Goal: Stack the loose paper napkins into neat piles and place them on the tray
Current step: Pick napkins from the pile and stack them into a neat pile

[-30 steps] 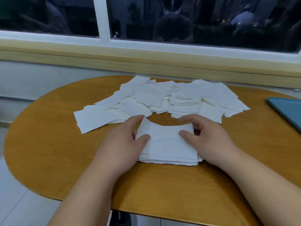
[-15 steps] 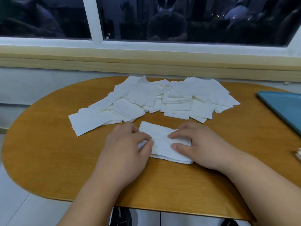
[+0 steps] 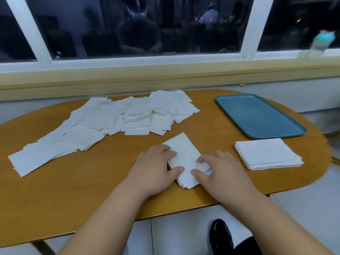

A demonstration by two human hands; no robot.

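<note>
Early yet: your left hand (image 3: 156, 168) and right hand (image 3: 219, 173) hold one small stack (image 3: 184, 153) in a narrow grip on the surface (image 3: 92, 181), one finished pile (image 3: 266, 153) lies beside the tray (image 3: 257, 115), and most loose napkins (image 3: 110, 118) remain unsorted.

Bare wood on the table (image 3: 92, 190) along the near edge and the left front corner: open passage. A wide sprawl of loose napkins (image 3: 114, 118) blocks the left and middle, running from the left front back toward the window ledge (image 3: 165, 78). A bare lane lies between the sprawl and the low-rimmed tray (image 3: 257, 116) at far right. A squared pile (image 3: 266, 153) sits just in front of the tray's near rim, a narrow gap between. The left hand (image 3: 156, 170) and right hand (image 3: 224, 172) hold a small pile (image 3: 184, 151); from there an open diagonal of wood passes left of the squared pile to the tray.
</note>
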